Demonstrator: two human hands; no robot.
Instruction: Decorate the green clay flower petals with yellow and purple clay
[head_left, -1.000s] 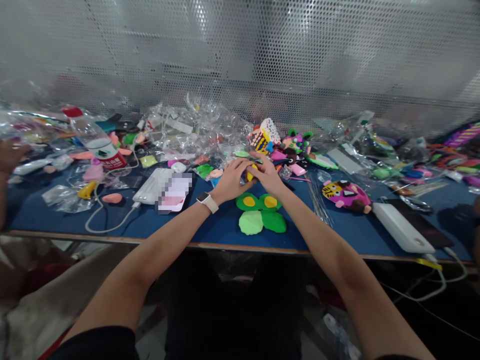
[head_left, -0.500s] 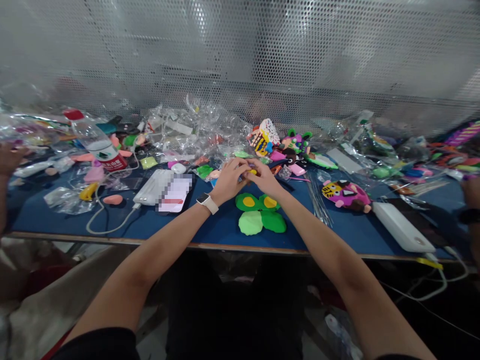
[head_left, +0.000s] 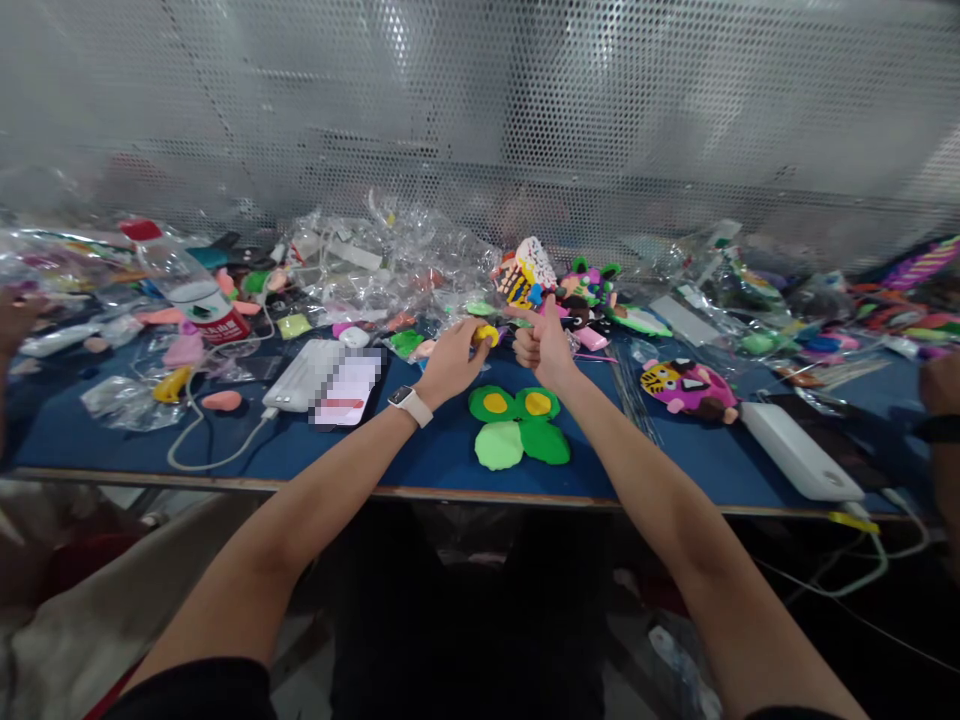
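A piece of yellow clay (head_left: 486, 334) is pinched between the thumb and fingers of my left hand (head_left: 450, 360). To its right, apart from it, my right hand (head_left: 549, 352) has its thumb raised and index finger pointing left; the other fingers curl, and nothing shows in them. On the table below both hands lie flat clay shapes: two dark green ones at the top, each bearing a yellow disc (head_left: 538, 404), then a light green piece (head_left: 499, 445) at lower left and a dark green piece (head_left: 546, 442) at lower right.
A phone (head_left: 349, 388) and white power bank (head_left: 304, 375) lie left, near a tilted bottle (head_left: 214, 312). Thin wires (head_left: 634, 400), a purple clay figure (head_left: 688, 388) and another power bank (head_left: 799, 450) are right. Plastic wrap (head_left: 420, 250) lines the back. Other people's hands show at both edges.
My hands were together around the yellow clay; now they are apart. The right hand has let go and moved slightly right, while the left keeps the clay. The flat green shapes stay in place.
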